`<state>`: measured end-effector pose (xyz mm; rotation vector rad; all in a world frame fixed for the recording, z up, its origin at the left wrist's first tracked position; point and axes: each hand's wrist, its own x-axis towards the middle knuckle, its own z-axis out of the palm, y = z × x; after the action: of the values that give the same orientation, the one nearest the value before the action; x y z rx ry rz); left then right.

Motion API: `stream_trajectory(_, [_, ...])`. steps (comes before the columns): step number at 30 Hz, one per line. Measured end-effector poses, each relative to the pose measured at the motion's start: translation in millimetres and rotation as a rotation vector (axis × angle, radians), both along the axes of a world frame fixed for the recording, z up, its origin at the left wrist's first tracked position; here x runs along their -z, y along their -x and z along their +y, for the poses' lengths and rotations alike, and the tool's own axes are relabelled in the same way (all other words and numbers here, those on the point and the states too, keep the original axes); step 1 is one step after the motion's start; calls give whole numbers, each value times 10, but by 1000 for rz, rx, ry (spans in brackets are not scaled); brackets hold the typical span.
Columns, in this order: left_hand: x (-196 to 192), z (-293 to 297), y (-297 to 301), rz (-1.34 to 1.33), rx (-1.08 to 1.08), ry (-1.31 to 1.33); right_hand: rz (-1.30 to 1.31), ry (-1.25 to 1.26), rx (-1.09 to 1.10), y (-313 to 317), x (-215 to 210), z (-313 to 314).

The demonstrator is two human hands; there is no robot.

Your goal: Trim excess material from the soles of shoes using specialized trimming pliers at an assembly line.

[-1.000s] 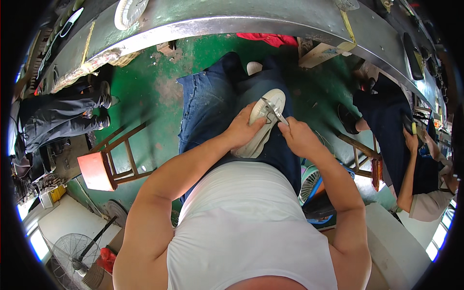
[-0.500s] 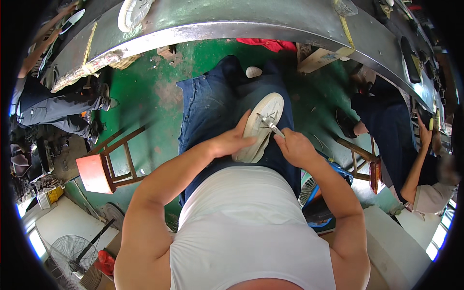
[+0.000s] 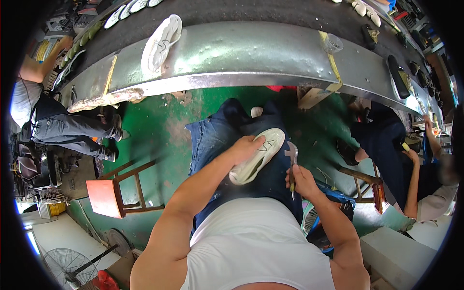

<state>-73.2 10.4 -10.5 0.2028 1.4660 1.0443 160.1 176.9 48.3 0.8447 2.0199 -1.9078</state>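
My left hand [image 3: 245, 147] is closed around a cream-white shoe [image 3: 263, 157], which lies tilted over my lap. Dark thin lacing shows on the shoe's upper, and its opening faces up to the right. Just right of the shoe, my right hand [image 3: 302, 181] grips a pair of metal lasting pliers [image 3: 293, 153] by the handles. Their curved head points away from me, apart from the shoe. Beneath both hands, a dark blue denim apron [image 3: 212, 140] covers my legs.
A metal-edged workbench [image 3: 241, 53] spans the far side, holding another white shoe [image 3: 162, 43] and a clear plastic cup [image 3: 332, 43]. Wooden stools [image 3: 104, 198] stand left and right. Co-workers sit on both sides. A fan [image 3: 72, 266] stands at lower left.
The pliers have come off the shoe and moved right and toward me. My left hand has shifted onto the shoe's upper, turning its laced side into view. The view has tilted up, showing more bench.
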Motion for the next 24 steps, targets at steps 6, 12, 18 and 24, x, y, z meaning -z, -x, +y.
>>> stream_trajectory(6, [-873, -409, -105, -616, -438, -979, -232, 197, 266, -82, -59, 188])
stream_trajectory(12, [-657, -443, -341, 363, 129, -478, -240, 21, 27, -146, 72, 229])
stream_trajectory(18, [-1002, -160, -612, 906, 270, 97, 26, -60, 104, -195, -103, -36])
stream_trajectory(24, [-903, -275, -547, 870, 70, 121, 127, -349, -153, -158, -369, -261])
